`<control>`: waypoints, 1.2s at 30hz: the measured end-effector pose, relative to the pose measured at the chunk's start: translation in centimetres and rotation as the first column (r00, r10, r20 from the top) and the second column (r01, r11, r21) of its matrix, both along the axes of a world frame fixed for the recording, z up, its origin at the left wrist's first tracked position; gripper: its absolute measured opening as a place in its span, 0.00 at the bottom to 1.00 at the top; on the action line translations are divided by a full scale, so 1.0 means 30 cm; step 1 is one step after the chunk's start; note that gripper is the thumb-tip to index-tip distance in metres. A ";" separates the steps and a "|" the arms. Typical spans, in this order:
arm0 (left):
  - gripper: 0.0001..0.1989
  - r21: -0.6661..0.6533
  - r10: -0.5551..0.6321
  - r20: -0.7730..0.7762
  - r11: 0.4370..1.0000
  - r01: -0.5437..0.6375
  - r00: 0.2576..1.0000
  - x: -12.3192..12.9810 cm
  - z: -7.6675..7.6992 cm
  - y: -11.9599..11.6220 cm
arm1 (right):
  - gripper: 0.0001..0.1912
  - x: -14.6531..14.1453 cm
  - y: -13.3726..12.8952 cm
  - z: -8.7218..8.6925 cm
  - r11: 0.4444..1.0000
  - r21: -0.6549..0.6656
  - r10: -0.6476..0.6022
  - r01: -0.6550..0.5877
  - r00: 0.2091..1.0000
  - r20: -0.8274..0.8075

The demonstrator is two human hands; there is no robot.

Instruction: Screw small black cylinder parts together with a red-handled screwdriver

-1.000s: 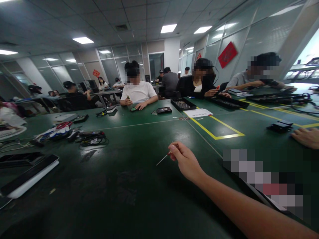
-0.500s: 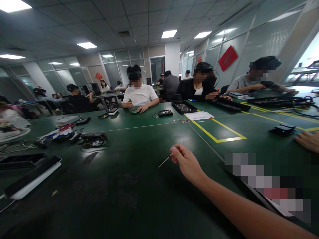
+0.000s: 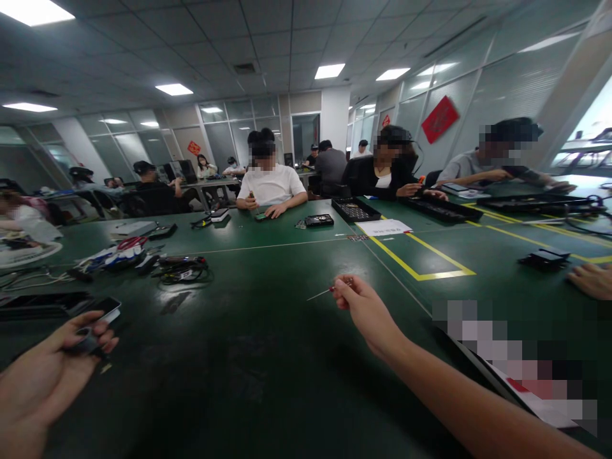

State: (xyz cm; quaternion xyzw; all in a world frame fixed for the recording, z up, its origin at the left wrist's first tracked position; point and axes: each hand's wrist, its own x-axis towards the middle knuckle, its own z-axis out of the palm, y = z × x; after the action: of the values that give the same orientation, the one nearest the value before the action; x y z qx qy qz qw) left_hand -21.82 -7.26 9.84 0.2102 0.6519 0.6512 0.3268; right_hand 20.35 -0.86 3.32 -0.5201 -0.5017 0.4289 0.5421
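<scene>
My right hand [image 3: 361, 306] is closed in a pinch around a slim screwdriver [image 3: 321, 294]. Its thin metal shaft points left above the green table [image 3: 268, 274], with a spot of red beside my fingers; the hand hides most of its handle. At the lower left, my left hand [image 3: 57, 366] curls round a small dark grey rounded object [image 3: 85, 342], whose kind I cannot make out. Behind that hand lies a flat black-and-white device [image 3: 111, 310], partly covered by the fingers.
Bundled black cables [image 3: 184, 271] and a heap of gloves and tools [image 3: 122, 252] lie at left. Across the table a person in a white shirt [image 3: 275, 185] works near a black tray [image 3: 354, 210]. Another person's hand [image 3: 591, 279] rests at the right edge, near a black part [image 3: 545, 258].
My left hand has come into view at the lower left, holding the dark rounded object. The screwdriver in my right hand has tilted closer to level. The view has shifted slightly.
</scene>
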 end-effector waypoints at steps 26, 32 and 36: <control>0.15 -0.131 -0.639 -0.670 0.602 0.787 0.377 0.736 -0.294 0.257 | 0.15 0.012 -0.016 0.030 0.963 0.271 0.016 -0.015 1.000 0.001; 0.19 -0.108 -0.612 -0.722 0.559 0.822 0.322 0.723 -0.291 0.248 | 0.16 -0.004 -0.020 0.023 0.963 0.268 0.015 -0.026 0.999 0.043; 0.20 -0.118 -0.631 -0.685 0.589 0.799 0.364 0.718 -0.294 0.239 | 0.15 0.003 -0.026 0.034 0.952 0.304 -0.037 0.029 0.999 0.019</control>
State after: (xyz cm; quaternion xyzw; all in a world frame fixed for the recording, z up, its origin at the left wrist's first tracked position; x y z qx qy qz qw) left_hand -0.28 -0.08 1.03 0.7272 0.4801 0.3918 0.2953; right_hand 20.45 -1.64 4.34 -0.4440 -0.5594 0.3313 0.6166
